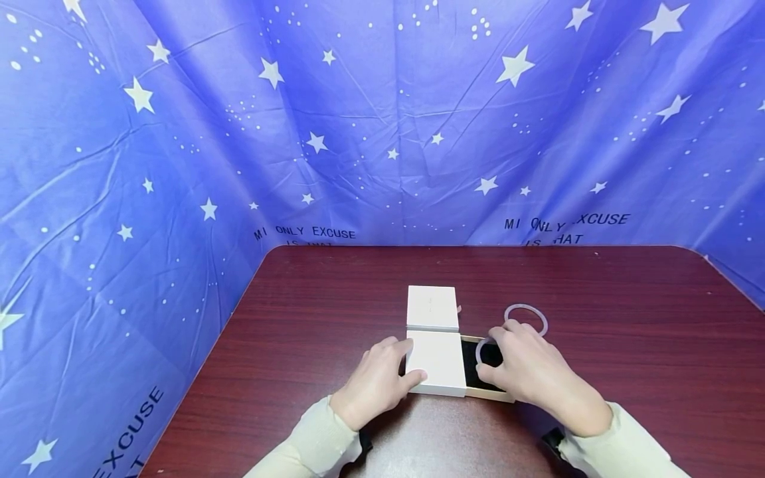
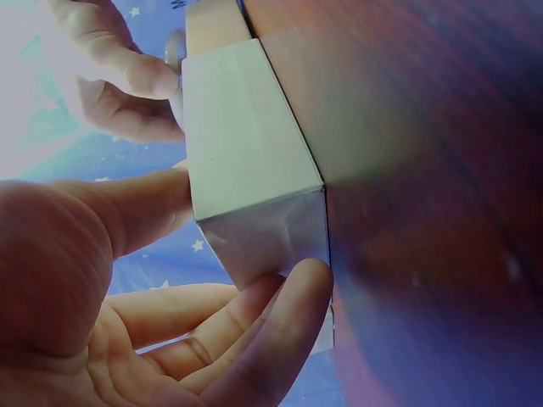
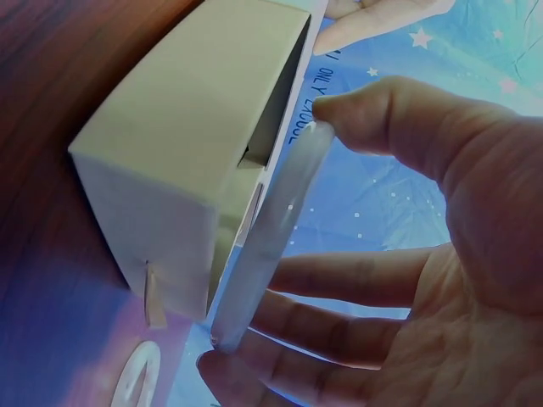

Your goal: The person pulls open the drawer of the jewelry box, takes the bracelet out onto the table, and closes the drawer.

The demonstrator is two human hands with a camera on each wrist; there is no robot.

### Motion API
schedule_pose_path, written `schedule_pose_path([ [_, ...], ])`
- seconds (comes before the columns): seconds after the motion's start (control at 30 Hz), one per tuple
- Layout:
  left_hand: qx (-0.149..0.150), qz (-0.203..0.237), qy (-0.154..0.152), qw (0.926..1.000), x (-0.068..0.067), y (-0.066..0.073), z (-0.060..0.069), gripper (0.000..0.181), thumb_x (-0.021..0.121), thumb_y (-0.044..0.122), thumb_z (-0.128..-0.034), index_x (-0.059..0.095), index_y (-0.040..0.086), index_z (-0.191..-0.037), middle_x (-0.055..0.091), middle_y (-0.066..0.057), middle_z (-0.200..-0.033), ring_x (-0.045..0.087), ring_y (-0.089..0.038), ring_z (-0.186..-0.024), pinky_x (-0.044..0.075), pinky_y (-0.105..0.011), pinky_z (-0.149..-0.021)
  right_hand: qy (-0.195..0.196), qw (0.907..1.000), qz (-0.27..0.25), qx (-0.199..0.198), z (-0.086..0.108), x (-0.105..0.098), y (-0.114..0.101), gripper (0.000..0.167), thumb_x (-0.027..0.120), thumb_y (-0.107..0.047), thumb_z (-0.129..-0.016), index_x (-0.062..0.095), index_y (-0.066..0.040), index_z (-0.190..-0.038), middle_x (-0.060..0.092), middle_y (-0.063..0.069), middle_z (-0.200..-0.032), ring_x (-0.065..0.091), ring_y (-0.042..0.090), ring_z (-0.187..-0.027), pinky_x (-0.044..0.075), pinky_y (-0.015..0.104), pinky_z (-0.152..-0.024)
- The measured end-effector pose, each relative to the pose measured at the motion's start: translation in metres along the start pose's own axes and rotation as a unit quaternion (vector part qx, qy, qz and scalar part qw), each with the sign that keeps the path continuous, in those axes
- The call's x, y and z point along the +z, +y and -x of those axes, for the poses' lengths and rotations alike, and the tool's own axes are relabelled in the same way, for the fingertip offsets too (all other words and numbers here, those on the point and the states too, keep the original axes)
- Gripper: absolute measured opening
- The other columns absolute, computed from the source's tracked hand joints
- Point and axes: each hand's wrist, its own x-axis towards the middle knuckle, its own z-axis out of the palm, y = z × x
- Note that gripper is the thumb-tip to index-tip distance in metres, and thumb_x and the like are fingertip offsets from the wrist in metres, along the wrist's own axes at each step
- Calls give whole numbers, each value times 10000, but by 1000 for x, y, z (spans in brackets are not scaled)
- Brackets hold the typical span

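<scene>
A white sliding box lies on the table with its tan drawer partly pulled out to the right, showing a black lining. My left hand holds the sleeve at its left end, thumb on top and fingertips against the end face. Over the drawer, my right hand pinches a pale, translucent bangle between thumb and fingers. The bangle is tilted above the drawer opening; whether it touches the lining is hidden. A second pale bangle lies on the table just beyond the right hand.
Directly behind the sliding box stands another white box, with a small ribbon tab at its right side. A ribbon tab hangs from the open drawer's end. The dark red wood table is backed by a blue star-printed cloth.
</scene>
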Motion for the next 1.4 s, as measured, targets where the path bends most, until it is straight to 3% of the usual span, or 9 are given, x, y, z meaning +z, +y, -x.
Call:
schedule_pose_path([
  [0.6,6,-36,-18,10000,-1,-1,0,284,723,339,-833,622,108,-965,503,47,-753,479,-98,-654,435,-284,-578,186,9998,83,-1,4,-2,14,463,743,-356,-648,651,-39,-973,588,105,-975,568,329,-911,476,520,-662],
  [1.03,-11,-13,-11,10000,0,-1,0,265,727,334,-830,610,117,-928,482,48,-729,449,-89,-623,409,-262,-555,115,9999,41,83,8,-7,26,505,742,-352,-657,661,-11,-1020,575,101,-954,559,358,-936,463,542,-673],
  [1.4,12,-2,-24,10000,0,0,-1,249,728,334,-830,582,134,-865,472,49,-712,439,-87,-622,397,-261,-546,114,9997,12,200,12,-8,34,308,723,-308,-636,623,-116,-856,540,40,-869,547,315,-877,452,499,-611],
])
